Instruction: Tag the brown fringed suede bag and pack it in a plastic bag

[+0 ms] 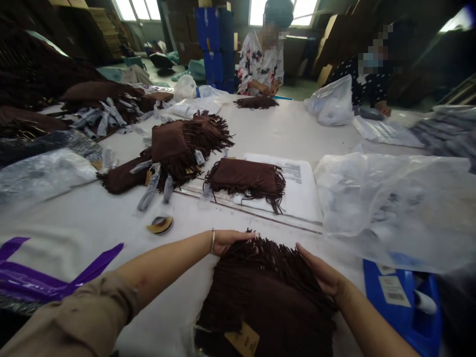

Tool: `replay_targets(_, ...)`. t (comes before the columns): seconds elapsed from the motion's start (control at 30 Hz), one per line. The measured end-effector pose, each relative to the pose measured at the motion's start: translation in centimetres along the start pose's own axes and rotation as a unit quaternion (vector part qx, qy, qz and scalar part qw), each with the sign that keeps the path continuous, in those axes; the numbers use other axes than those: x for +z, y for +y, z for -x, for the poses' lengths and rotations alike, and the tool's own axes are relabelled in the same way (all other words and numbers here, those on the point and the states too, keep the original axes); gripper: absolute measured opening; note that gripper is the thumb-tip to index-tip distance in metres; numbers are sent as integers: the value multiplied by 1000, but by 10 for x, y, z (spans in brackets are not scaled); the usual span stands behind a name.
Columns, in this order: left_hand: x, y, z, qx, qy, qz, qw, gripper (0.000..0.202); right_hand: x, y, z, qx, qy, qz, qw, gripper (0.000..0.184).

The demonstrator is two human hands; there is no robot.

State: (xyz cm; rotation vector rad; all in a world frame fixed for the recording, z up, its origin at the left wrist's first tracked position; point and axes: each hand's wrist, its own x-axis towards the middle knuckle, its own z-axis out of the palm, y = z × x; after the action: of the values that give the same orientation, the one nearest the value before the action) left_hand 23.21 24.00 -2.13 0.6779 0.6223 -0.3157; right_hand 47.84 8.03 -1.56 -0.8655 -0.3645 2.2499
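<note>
A dark brown fringed bag (267, 302) is right in front of me, with a tan hang tag (243, 339) near its lower edge. My left hand (232, 240) grips its upper left corner, the fingers reaching along the fringe. At the upper right side, my right hand (320, 270) holds the bag's edge, some fingers hidden by the fringe. Beyond my hands, another folded brown fringed bag (243, 176) lies on a stack of white printed plastic bags (303, 196).
Several brown fringed bags (169, 141) with plastic-wrapped pieces are heaped at left. A tape roll (160, 225) lies nearer. Purple strips (33, 282) are at lower left. Clear plastic bags (390, 203) and a blue holder (420, 317) sit at right. Two people work across the white table (282, 126).
</note>
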Motion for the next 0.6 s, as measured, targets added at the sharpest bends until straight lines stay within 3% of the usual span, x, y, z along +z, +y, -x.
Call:
replay_targets(0.1, 18, 13, -5, 18, -15, -79, 997, 56, 13, -3, 7, -50, 39, 146, 987, 60)
replay_targets(0.17, 40, 10, 8, 96, -22, -200, 975, 54, 29, 6, 21, -113, 81, 311, 940, 53)
replay_targets(0.23, 62, -6, 31, 189, -37, -371, 908, 49, 45, 27, 36, -148, 91, 488, 855, 45)
replay_targets(0.33, 88, -51, 64, 292, -44, -567, 769, 54, 63, 80, 49, -201, 44, 657, 725, 50)
replay_targets(0.4, 99, -85, 79, 324, -26, -615, 718, 58, 70, 117, 53, -267, 0, 686, 677, 54)
replay_targets(0.43, 104, -99, 84, 328, -14, -622, 711, 56, 71, 132, 56, -300, -12, 675, 674, 50)
replay_targets(0.5, 113, -117, 91, 328, 10, -611, 720, 48, 69, 150, 66, -352, 24, 609, 710, 41)
replay_targets(0.57, 120, -121, 97, 338, 76, -564, 750, 35, 60, 149, 84, -399, 171, 482, 761, 40)
replay_targets(0.6, 120, -118, 101, 344, 131, -530, 764, 33, 53, 144, 95, -417, 267, 396, 773, 41)
